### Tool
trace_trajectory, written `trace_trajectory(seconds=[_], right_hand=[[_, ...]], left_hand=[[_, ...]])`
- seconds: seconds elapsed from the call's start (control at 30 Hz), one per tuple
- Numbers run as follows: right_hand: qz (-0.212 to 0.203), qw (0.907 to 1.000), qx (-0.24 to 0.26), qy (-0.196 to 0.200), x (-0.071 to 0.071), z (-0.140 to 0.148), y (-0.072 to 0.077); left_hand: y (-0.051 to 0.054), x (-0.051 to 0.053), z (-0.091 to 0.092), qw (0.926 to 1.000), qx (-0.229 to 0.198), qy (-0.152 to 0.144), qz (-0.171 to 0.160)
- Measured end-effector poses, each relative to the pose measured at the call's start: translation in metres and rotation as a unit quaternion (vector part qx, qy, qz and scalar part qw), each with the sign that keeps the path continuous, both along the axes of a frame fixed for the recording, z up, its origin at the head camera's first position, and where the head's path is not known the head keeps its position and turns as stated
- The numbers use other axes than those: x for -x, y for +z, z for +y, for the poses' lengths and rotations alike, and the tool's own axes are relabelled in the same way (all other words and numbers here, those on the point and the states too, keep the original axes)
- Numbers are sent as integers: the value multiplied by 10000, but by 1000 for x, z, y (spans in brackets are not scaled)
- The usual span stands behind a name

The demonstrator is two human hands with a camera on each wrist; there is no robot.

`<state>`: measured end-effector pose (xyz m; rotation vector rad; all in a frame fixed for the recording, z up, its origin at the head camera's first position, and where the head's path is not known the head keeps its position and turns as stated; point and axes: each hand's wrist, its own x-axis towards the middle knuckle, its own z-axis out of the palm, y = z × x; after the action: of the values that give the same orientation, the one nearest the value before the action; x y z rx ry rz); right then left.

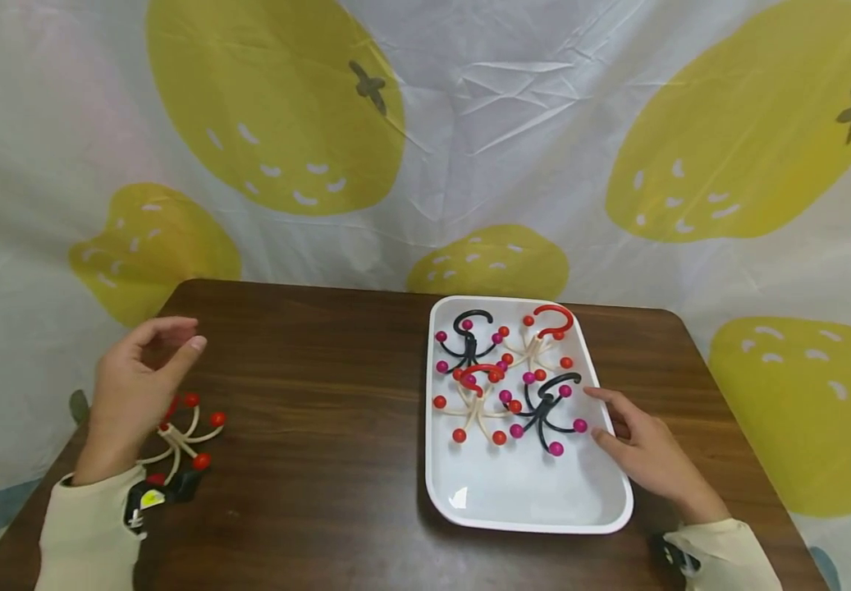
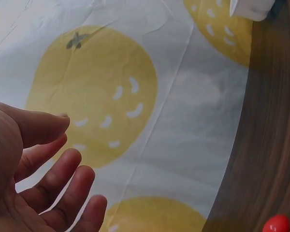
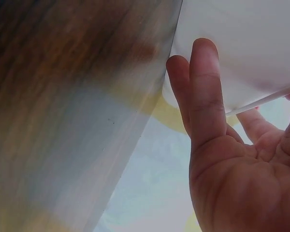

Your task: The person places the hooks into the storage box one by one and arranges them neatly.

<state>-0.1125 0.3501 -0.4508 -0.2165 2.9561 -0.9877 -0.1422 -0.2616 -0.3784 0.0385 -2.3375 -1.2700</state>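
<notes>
My left hand [image 1: 133,377] is raised over the left side of the table, fingers loosely bent, holding nothing. Just below it lies a cream spider-shaped piece [image 1: 177,439] with curved legs, red ball tips and a red hook, partly hidden by the hand and wrist. My right hand [image 1: 650,447] touches the right edge of a white tray [image 1: 528,509]; index finger and thumb reach over the rim, while other fairly straight fingers [image 3: 205,92] lie against the outer wall. Inside are two black pieces with magenta balls [image 1: 543,410] and two cream pieces with red balls [image 1: 475,406].
A brown wooden table [image 1: 314,427] carries everything. Behind it hangs a pale cloth [image 1: 366,254] printed with large yellow fruit, close to the table's back edge. The tray's far end is near that edge. Black cameras [image 1: 148,501] are strapped to both wrists.
</notes>
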Motion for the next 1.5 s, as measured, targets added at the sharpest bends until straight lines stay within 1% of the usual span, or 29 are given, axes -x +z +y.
trace_trajectory(seconds=[0.17, 0.43, 0.53, 0.6, 0.67, 0.7, 0.83, 0.9, 0.97, 1.1, 1.2, 1.3, 1.4, 1.5], right_hand=[[24, 10000, 28, -1, -1, 0, -1], [73, 10000, 54, 24, -1, 1, -3], [65, 10000, 46, 38, -1, 1, -3], [74, 10000, 36, 32, -1, 1, -3], [103, 9999, 37, 34, -1, 1, -3], [117, 9999, 35, 34, -2, 1, -3], [125, 9999, 41, 34, -2, 1, -3], [123, 9999, 30, 31, -2, 0, -3], [126, 9999, 21, 12, -2, 0, -3], [132, 9999, 17, -14, -2, 0, -4], [91, 10000, 35, -8, -2, 0, -5], [99, 9999, 37, -6, -2, 1, -4], [150, 9999, 26, -10, -1, 1, -5], [160, 9999, 20, -11, -1, 1, -5]], left_hand=[[-3, -4, -11, 9998, 49, 184, -82], [-4, -12, -25, 9981, -81, 565, -250], [-7, -15, -29, 9971, -33, 683, -347], [-9, -18, -31, 9965, 80, 711, -441], [-13, -20, -34, 9960, 233, 681, -527], [-14, -21, -35, 9959, 319, 621, -569], [-22, -26, -42, 9957, 623, 215, -653], [-25, -28, -44, 9943, 800, 12, -712], [-27, -28, -46, 9928, 883, -176, -793], [-31, -27, -47, 9908, 928, -410, -895], [-32, -27, -48, 9899, 961, -409, -956], [-32, -28, -50, 9879, 993, -314, -1146], [-31, -30, -51, 9856, 1006, -159, -1347], [-30, -31, -51, 9852, 960, -65, -1416]])
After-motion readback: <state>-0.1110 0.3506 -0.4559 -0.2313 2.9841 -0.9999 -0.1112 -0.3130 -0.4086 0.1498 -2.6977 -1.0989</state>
